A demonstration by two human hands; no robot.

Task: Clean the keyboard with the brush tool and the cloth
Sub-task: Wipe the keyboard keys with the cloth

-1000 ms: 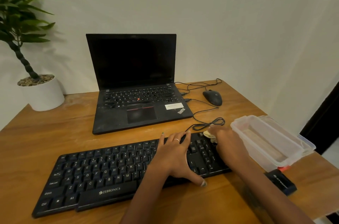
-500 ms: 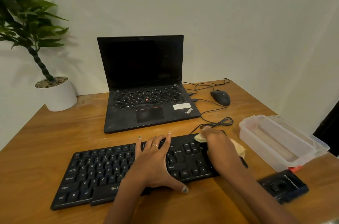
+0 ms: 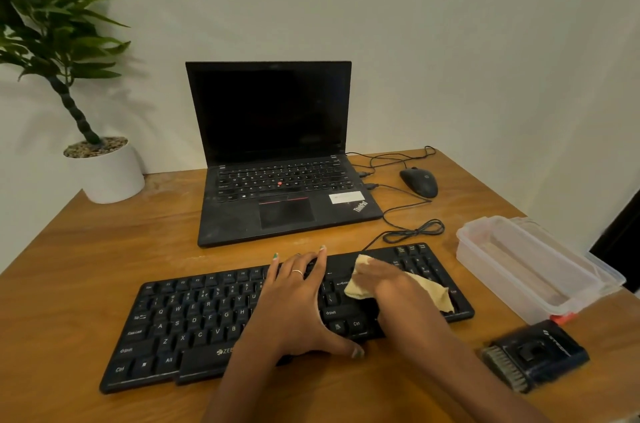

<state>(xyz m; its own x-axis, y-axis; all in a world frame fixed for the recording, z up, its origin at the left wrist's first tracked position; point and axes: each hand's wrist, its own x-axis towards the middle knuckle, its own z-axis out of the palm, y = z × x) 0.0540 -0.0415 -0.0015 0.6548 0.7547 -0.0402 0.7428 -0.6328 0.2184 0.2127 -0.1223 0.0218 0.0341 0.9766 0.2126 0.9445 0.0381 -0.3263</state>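
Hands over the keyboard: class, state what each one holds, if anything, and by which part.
The right hand presses the cloth at its middle onto the keyboard. The left hand lies flat on the keys, holding nothing.

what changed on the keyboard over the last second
The right hand with the cloth slid from the keyboard's far right corner leftward and toward its middle rows. The left hand stayed flat on the keys, holding the keyboard. The brush and box lie untouched on the right; their apparent shift looks like head movement.
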